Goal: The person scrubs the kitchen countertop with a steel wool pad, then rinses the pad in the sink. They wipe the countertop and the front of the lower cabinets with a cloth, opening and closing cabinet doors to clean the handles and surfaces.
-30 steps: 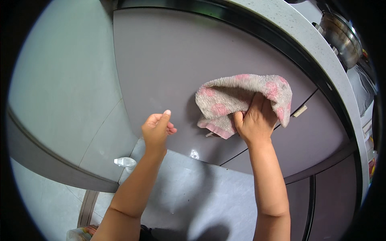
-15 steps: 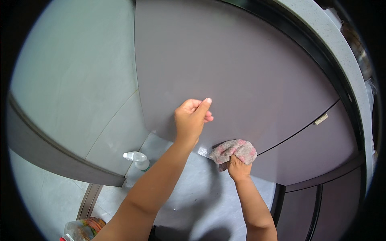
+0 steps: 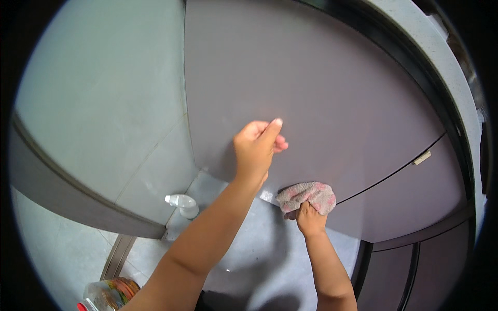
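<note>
A grey cloth with pink patches [image 3: 317, 194] is bunched under my right hand [image 3: 311, 220], whose fingers are closed on it. The cloth lies against the lower edge of the grey-mauve cabinet panel [image 3: 316, 103], just above the floor. My left hand [image 3: 255, 153] hovers in front of the same panel, loosely curled with the thumb up, and I see nothing in it. Whether it touches the panel is not clear.
A white spray bottle [image 3: 185, 205] stands on the grey floor [image 3: 244, 243] by the tiled wall [image 3: 114, 93]. At the lower left is a clear, red-capped container [image 3: 101, 295]. A pale stone countertop [image 3: 441, 57] curves along the upper right; a small beige tab [image 3: 422, 158] sits by a cabinet seam.
The whole view has shifted slightly, moving the scene a little to the right. My right hand still grips the cloth at the panel's lower edge, and my left hand keeps its curled pose.
</note>
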Demonstrator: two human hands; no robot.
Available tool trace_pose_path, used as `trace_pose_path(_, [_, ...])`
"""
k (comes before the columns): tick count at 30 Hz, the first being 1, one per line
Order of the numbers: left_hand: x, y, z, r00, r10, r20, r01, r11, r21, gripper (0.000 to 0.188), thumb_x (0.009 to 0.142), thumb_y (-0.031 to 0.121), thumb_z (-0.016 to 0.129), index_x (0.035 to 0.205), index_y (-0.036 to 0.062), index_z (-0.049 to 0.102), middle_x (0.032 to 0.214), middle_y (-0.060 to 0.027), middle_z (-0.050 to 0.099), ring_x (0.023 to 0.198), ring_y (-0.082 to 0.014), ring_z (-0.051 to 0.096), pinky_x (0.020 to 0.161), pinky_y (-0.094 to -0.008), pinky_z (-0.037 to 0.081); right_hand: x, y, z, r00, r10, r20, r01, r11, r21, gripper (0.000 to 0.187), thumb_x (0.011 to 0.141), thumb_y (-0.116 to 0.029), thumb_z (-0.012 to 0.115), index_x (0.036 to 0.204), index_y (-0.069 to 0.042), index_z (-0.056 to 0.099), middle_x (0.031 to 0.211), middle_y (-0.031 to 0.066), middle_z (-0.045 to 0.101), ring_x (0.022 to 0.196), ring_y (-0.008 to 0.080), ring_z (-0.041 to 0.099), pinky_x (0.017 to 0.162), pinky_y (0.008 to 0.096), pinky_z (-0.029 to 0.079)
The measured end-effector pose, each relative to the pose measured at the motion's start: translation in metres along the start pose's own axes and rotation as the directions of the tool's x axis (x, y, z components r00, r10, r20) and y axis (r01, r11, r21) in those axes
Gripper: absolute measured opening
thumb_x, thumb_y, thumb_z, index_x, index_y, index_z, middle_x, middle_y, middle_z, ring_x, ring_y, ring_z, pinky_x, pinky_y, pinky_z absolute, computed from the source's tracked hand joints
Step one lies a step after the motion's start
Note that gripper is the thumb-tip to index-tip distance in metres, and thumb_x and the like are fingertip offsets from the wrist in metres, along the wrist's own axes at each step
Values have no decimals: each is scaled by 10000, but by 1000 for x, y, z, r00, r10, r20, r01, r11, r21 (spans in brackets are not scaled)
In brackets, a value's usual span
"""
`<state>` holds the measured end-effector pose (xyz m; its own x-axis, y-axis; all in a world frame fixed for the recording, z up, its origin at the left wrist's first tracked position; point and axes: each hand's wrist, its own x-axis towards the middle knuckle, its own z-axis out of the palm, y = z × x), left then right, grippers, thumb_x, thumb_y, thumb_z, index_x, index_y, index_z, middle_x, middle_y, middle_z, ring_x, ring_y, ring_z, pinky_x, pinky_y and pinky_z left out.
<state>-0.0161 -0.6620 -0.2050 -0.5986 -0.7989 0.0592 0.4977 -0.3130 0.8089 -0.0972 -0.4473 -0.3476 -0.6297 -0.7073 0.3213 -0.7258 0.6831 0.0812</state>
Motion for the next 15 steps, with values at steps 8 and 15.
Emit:
trace_pose_path(8, [3,8,6,999,31,32,-31,999,8,247,893,232,717,847,18,603,693,-78,638,610,-163,640,604,-300,539,1,-2,1,998,41,40,-42,999,25,430,875,-207,509,1254,-17,579,1351,201,525,1312,397,426,1110,539,294])
trace_pose_path(15, [-5,-3,5,999,-39,26,38,999,7,241,891,225,721,847,19,606,698,-76,641,613,-163,640,601,-296,536,-5,-4,3,999,35,41,-36,999,20,423,868,-194,507,1237,-4,588,1348,207,527,1306,406,429,1119,543,285])
